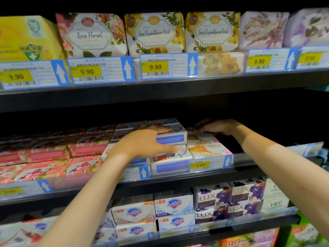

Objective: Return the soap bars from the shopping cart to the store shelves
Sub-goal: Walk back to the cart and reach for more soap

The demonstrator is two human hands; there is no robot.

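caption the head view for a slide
Left hand on a white soap box, right hand touching an orange floral soap bar

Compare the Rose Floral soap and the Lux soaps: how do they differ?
Rose Floral soap sits on the top shelf; Lux soaps two shelves lower. Rose Floral has pink flowers, Lux purple ones. Rose Floral shows one pack, Lux a stack two high. Both face forward.
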